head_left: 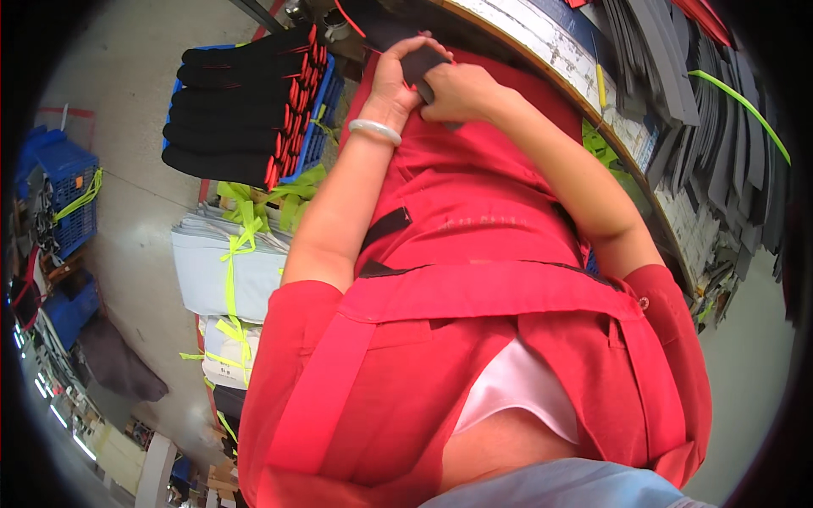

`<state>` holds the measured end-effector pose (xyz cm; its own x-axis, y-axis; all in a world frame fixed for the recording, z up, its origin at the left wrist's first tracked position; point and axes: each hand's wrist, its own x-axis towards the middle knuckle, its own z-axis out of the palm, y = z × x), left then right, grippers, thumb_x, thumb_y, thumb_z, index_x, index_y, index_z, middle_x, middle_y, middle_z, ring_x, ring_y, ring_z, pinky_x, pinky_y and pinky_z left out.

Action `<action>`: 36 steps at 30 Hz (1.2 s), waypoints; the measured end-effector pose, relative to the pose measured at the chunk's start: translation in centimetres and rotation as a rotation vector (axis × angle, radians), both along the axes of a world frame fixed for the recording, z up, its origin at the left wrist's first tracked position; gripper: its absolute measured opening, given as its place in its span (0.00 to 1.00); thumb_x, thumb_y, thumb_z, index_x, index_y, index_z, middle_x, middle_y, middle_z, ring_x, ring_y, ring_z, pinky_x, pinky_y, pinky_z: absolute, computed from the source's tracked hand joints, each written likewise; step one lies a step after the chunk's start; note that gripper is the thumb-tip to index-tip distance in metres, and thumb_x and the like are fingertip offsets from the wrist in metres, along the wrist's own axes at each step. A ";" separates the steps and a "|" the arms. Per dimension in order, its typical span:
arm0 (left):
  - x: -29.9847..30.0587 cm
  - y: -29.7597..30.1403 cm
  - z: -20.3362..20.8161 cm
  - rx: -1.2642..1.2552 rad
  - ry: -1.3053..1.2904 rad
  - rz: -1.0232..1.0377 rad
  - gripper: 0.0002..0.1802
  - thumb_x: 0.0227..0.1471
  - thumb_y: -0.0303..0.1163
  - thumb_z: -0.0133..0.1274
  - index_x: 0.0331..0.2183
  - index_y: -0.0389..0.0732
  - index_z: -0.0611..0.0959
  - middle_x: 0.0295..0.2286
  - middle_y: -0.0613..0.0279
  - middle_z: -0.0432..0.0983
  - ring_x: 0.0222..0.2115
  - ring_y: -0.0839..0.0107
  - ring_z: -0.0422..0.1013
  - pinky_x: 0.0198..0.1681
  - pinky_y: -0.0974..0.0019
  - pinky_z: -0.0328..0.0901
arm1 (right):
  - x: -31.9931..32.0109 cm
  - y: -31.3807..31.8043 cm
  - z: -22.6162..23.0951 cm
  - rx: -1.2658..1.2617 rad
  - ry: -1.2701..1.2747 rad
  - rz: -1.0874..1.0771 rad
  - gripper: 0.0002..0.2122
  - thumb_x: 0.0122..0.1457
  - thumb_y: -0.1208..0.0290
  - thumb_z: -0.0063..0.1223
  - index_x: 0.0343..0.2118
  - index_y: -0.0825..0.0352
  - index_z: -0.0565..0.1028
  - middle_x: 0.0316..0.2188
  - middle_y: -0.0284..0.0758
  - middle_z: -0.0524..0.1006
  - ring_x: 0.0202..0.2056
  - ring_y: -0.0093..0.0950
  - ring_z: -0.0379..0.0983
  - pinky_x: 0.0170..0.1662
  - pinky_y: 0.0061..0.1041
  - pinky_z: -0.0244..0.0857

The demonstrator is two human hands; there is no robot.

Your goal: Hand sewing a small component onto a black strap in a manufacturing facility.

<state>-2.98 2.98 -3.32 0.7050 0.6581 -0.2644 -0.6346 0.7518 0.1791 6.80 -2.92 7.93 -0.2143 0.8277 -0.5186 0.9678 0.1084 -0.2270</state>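
Both hands meet over the red apron (474,186) at my lap, near the work table's edge. A small dark grey or black piece of material (421,66), probably fabric, lies between them. My left hand (398,74), with a pale bangle (375,130) at its wrist, curls round one side of it. The fingers of my right hand (464,91) are bent and closed on the other side, their tips hidden. Just beyond is a larger dark piece (389,24) with a red edge or cord; I cannot tell whether the two are joined.
A blue crate (329,106) at left carries stacked black pieces with red edges. Below it sit pale grey bundles (224,269) tied with neon strips. At right, the worn table (622,127) holds a yellow-handled tool (601,85) and stacked grey strips (728,135).
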 end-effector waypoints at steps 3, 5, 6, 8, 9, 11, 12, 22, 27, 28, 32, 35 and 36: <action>-0.8 0.4 0.8 -0.115 -0.122 0.009 0.12 0.49 0.25 0.51 0.38 0.34 0.73 0.29 0.55 0.75 0.34 0.59 0.73 0.49 0.53 0.66 | 1.7 -3.9 1.7 0.142 0.182 0.027 0.17 0.44 0.66 0.54 0.38 0.67 0.74 0.34 0.40 0.78 0.31 0.39 0.77 0.33 0.35 0.72; -0.5 0.4 1.3 -0.101 -0.198 0.014 0.10 0.49 0.26 0.49 0.37 0.34 0.74 0.29 0.56 0.75 0.34 0.60 0.73 0.47 0.52 0.67 | 2.3 -5.5 0.7 0.368 0.290 0.060 0.17 0.47 0.68 0.52 0.41 0.67 0.72 0.38 0.41 0.77 0.31 0.40 0.76 0.32 0.36 0.71; -0.5 0.4 0.9 -0.103 -0.195 0.012 0.10 0.49 0.26 0.49 0.37 0.34 0.74 0.29 0.56 0.75 0.34 0.60 0.73 0.47 0.52 0.67 | 1.8 -5.3 -0.1 0.407 0.226 0.026 0.17 0.49 0.71 0.50 0.44 0.66 0.70 0.40 0.41 0.77 0.31 0.40 0.76 0.31 0.36 0.72; -0.3 0.0 0.3 -0.030 -0.213 -0.027 0.12 0.49 0.27 0.49 0.37 0.33 0.74 0.29 0.55 0.75 0.35 0.60 0.73 0.49 0.52 0.66 | 0.9 -4.3 -2.2 0.446 0.162 -0.015 0.17 0.51 0.74 0.48 0.47 0.64 0.68 0.42 0.40 0.76 0.32 0.39 0.77 0.30 0.35 0.72; 0.4 -0.4 0.6 -0.148 -0.322 -0.093 0.14 0.51 0.30 0.49 0.38 0.31 0.73 0.31 0.52 0.75 0.37 0.58 0.72 0.52 0.51 0.65 | 1.1 -2.9 -3.2 0.451 0.109 -0.017 0.17 0.52 0.76 0.46 0.47 0.63 0.68 0.41 0.40 0.76 0.32 0.40 0.76 0.29 0.36 0.72; 0.5 -0.5 1.4 -0.147 -0.234 -0.106 0.15 0.52 0.32 0.49 0.39 0.31 0.73 0.32 0.51 0.75 0.38 0.56 0.72 0.53 0.51 0.64 | 1.3 -1.2 -3.8 0.445 0.066 -0.010 0.17 0.53 0.78 0.44 0.47 0.60 0.68 0.36 0.41 0.77 0.31 0.41 0.76 0.28 0.37 0.71; 0.2 -0.7 1.9 -0.155 -0.141 -0.104 0.16 0.53 0.34 0.49 0.39 0.30 0.73 0.33 0.50 0.75 0.40 0.55 0.72 0.54 0.51 0.63 | 1.2 -1.3 -3.4 0.444 0.071 -0.011 0.17 0.53 0.78 0.44 0.47 0.60 0.68 0.36 0.41 0.77 0.31 0.41 0.76 0.28 0.37 0.71; 0.7 0.4 0.1 0.011 0.043 -0.026 0.10 0.55 0.33 0.50 0.32 0.34 0.77 0.32 0.50 0.77 0.37 0.55 0.73 0.49 0.53 0.67 | 1.9 -0.5 -4.2 0.388 -0.047 0.030 0.09 0.52 0.75 0.45 0.36 0.63 0.74 0.23 0.39 0.78 0.28 0.38 0.77 0.29 0.35 0.71; -1.0 1.0 -0.9 -0.022 -0.061 -0.070 0.10 0.55 0.32 0.49 0.34 0.34 0.76 0.33 0.50 0.76 0.39 0.55 0.72 0.50 0.53 0.66 | 1.7 -3.9 -1.9 0.366 0.124 0.053 0.13 0.53 0.77 0.43 0.42 0.63 0.73 0.43 0.36 0.76 0.32 0.39 0.77 0.30 0.34 0.71; -1.1 1.0 -0.9 -0.027 -0.107 -0.074 0.11 0.55 0.32 0.48 0.35 0.33 0.75 0.33 0.50 0.75 0.39 0.55 0.72 0.50 0.54 0.66 | 1.7 -5.0 -1.4 0.450 0.231 -0.014 0.16 0.53 0.78 0.43 0.45 0.61 0.74 0.45 0.35 0.75 0.34 0.40 0.76 0.32 0.35 0.71; -0.4 0.8 -1.5 0.025 -0.091 -0.087 0.11 0.56 0.31 0.48 0.36 0.33 0.75 0.34 0.49 0.75 0.40 0.55 0.71 0.50 0.54 0.65 | 2.6 -4.4 -3.5 0.558 0.258 -0.045 0.20 0.52 0.81 0.43 0.49 0.58 0.73 0.47 0.33 0.74 0.37 0.39 0.75 0.35 0.35 0.72; 0.5 -0.3 -0.4 -0.047 0.010 -0.043 0.09 0.54 0.30 0.49 0.33 0.33 0.77 0.31 0.51 0.75 0.37 0.57 0.72 0.49 0.56 0.67 | 2.8 -2.9 -4.9 0.589 0.245 -0.041 0.20 0.52 0.80 0.42 0.48 0.57 0.73 0.46 0.32 0.75 0.35 0.39 0.76 0.33 0.35 0.71; 0.1 -0.5 0.0 -0.085 0.004 -0.038 0.09 0.55 0.30 0.49 0.33 0.33 0.76 0.31 0.51 0.75 0.37 0.58 0.72 0.51 0.56 0.66 | 2.5 -2.7 -4.9 0.602 0.240 -0.031 0.19 0.52 0.79 0.42 0.48 0.56 0.73 0.44 0.30 0.75 0.33 0.38 0.76 0.32 0.35 0.71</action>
